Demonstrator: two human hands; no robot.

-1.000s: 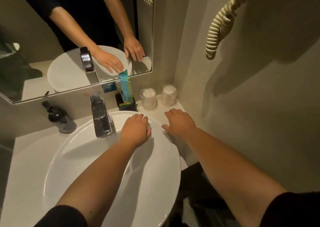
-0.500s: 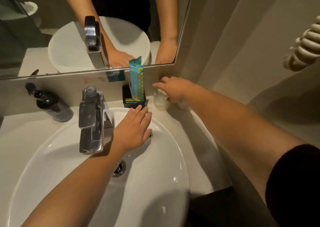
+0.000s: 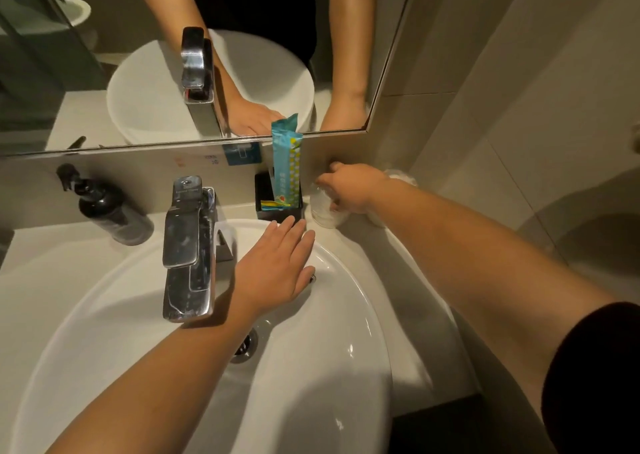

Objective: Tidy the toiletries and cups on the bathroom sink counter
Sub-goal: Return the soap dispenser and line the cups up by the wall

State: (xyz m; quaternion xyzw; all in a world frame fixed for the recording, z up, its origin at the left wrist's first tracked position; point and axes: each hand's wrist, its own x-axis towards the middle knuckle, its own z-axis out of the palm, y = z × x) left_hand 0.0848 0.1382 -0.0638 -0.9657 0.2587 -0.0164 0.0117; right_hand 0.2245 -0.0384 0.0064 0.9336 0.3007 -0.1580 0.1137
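Note:
Two wrapped cups stand in the back right corner of the counter. My right hand [image 3: 353, 186] grips the nearer cup [image 3: 323, 212] from above, its fingers curled round the top. The second cup [image 3: 403, 178] shows only partly behind my wrist. A black holder [image 3: 277, 211] left of the cups carries a tall teal packet [image 3: 286, 167] and a small yellow-green sachet. My left hand [image 3: 277, 273] rests flat, fingers straight, on the back rim of the white basin [image 3: 363, 315]. A dark pump bottle [image 3: 107, 207] stands at the back left.
A chrome tap [image 3: 188, 249] juts over the basin just left of my left hand. The mirror [image 3: 138, 55] runs along the back wall above a narrow ledge. Tiled walls close off the right side. The white counter [image 3: 45, 256] spreads out to the left.
My right hand has reached from the counter edge to the back corner and closed on the nearer cup. My left hand has flattened on the rim. The view moved closer in.

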